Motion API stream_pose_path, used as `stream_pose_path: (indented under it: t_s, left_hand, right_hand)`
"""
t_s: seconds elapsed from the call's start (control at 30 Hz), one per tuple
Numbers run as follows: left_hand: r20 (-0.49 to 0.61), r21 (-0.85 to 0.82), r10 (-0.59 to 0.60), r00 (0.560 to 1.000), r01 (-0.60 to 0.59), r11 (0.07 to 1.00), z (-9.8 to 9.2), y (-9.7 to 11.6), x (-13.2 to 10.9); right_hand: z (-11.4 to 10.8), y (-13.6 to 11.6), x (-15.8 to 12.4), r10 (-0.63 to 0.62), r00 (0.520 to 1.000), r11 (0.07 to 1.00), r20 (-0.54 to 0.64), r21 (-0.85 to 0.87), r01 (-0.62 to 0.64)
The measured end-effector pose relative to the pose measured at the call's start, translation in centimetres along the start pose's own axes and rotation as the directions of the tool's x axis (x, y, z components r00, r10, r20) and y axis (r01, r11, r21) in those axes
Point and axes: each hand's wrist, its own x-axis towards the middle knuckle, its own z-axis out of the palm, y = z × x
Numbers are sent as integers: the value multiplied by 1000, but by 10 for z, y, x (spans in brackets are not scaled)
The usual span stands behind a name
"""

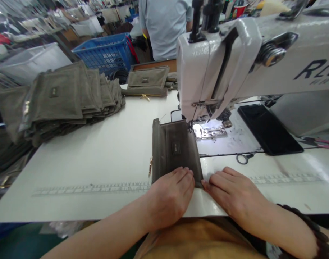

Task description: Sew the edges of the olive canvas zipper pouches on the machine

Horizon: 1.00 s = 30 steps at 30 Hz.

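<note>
Just below centre of the frame I've got the dark brown pouch point(168, 158) on the white surface point(99, 154), its upper right corner at the needle end of the sewing machine point(193, 72). Left grip point(171, 196) is flat on the pouch's lower part, fingers extended; right grip point(231, 192) touches its lower right corner, can't tell if pinching. Pouch stack point(64, 93) upper left, black phone point(269, 127) at right.
</note>
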Motion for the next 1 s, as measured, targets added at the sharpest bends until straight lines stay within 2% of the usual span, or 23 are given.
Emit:
stream_pose_path:
  t_s: [0.2, 0.5, 1.0]
  left_hand:
    - [-24, 26, 9, 1000, -8, 1000, 6, -16, 6]
    - [-34, 78, 14, 999, -11, 997, 13, -37, 16]
    - [85, 237, 75, 994, -93, 967, 23, -75, 32]
  right_hand:
    - [-5, 11, 13, -68, 991, 991, 117, -104, 80]
    - [-5, 32, 34, -107, 982, 970, 154, -199, 137]
    - [12, 63, 44, -98, 994, 940, 48, -324, 108]
